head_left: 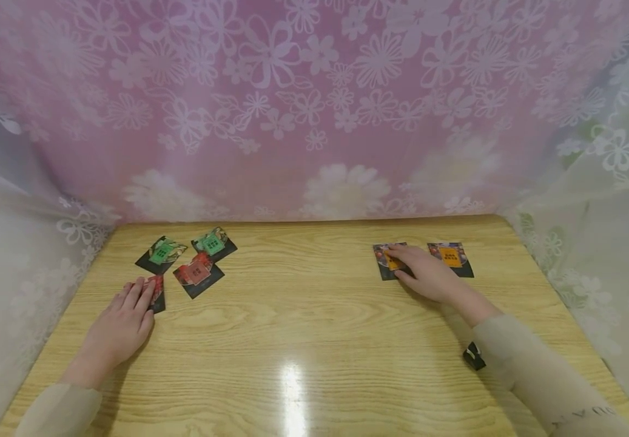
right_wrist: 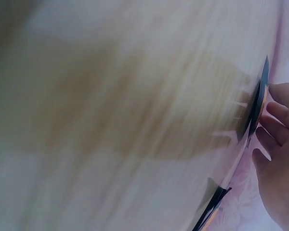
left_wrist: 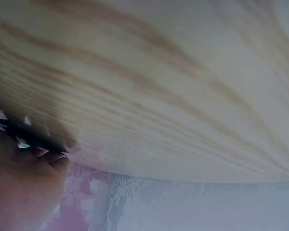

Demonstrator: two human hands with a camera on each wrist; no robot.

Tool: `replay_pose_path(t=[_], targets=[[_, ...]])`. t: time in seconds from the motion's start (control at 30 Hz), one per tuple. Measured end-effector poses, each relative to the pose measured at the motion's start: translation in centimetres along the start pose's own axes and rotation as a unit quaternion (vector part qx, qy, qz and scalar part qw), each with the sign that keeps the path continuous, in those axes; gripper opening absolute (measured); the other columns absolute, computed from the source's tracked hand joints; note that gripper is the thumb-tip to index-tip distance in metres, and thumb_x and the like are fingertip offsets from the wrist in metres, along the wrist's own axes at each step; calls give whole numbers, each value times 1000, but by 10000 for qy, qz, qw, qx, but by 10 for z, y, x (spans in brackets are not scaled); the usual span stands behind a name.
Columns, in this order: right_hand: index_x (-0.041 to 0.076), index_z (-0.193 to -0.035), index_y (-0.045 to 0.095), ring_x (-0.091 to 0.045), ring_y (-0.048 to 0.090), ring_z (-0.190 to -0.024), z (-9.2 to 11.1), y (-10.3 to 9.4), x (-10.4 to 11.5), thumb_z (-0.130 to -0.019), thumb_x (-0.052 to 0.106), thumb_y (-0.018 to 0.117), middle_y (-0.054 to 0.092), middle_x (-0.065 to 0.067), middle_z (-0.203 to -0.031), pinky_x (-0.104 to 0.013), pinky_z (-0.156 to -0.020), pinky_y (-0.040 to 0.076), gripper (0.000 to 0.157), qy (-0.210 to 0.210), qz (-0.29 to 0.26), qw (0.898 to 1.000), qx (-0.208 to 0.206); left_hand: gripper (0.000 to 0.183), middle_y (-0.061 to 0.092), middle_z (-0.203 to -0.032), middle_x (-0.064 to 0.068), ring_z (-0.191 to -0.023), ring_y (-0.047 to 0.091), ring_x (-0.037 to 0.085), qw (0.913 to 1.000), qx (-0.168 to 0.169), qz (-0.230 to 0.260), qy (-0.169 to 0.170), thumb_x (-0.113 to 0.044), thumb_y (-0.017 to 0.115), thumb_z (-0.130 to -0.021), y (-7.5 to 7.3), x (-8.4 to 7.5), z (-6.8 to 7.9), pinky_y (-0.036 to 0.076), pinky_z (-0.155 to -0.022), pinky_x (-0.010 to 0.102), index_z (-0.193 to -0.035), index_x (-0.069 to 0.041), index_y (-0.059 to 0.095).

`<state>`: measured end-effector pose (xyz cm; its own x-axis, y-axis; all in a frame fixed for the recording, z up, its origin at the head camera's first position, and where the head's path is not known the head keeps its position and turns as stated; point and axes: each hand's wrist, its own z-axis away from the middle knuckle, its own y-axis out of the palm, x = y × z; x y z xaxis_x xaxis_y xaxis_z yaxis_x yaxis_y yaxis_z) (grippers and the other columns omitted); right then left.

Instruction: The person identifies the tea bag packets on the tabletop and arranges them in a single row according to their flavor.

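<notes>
Red packet (head_left: 158, 297) beneath left hand (head_left: 121, 321); orange packet (head_left: 386, 267) (part-hidden) beneath right hand (head_left: 427, 273).

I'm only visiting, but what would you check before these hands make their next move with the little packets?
1. Left hand touching its packet: ok, fingers lie across the lower red-labelled packet.
2. Right hand touching its packet: ok, fingers rest on the left orange-labelled packet.
3. Right orange-labelled packet uncovered: ok, no hand lies on it.
4. Upper red-labelled packet separate from the right green-labelled packet: not ok, their edges meet or overlap.
5. Small black object identified: cannot tell; it lies beside the right sleeve, too small to make out.
</notes>
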<state>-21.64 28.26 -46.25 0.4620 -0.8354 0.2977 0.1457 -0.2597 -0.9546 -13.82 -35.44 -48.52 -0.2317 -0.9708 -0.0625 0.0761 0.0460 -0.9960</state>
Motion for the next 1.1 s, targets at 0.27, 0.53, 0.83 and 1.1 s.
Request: replay_pose_path(t=[0.27, 0.53, 0.83, 1.1], targets=[[10, -163, 44, -47, 41, -152, -7, 6, -2, -108, 22, 62, 43, -19, -167, -69, -122, 39, 59, 77, 35, 9999, 108, 61, 29, -165, 39, -150, 31, 60, 9999, -94, -46, 26, -23, 42, -112, 0, -3, 1, 31, -124, 70, -161, 11, 32], [8, -164, 42, -49, 38, -154, -1, 6, -6, -110, 21, 58, 39, -21, -169, -70, -122, 37, 58, 208, -68, 9997, 64, 61, 29, -165, 40, -150, 31, 61, 9999, -105, -87, 33, -24, 40, -112, 3, 0, 0, 31, -123, 70, -162, 11, 31], [5, -164, 39, -51, 36, -154, 5, 2, -10, -109, 22, 61, 36, -24, -170, -71, -123, 35, 62, 330, -161, 9993, 108, 61, 29, -165, 39, -150, 31, 61, 9999, -111, -95, 14, -24, 41, -112, 1, -1, 0, 31, -123, 70, -161, 10, 32], [4, -165, 36, -51, 34, -155, 7, 3, -10, -109, 23, 61, 32, -25, -171, -72, -123, 33, 65, 307, -132, 9994, 133, 61, 30, -164, 40, -149, 32, 60, 9998, -124, -126, 32, -23, 42, -112, 0, -2, 0, 32, -123, 70, -161, 11, 33]])
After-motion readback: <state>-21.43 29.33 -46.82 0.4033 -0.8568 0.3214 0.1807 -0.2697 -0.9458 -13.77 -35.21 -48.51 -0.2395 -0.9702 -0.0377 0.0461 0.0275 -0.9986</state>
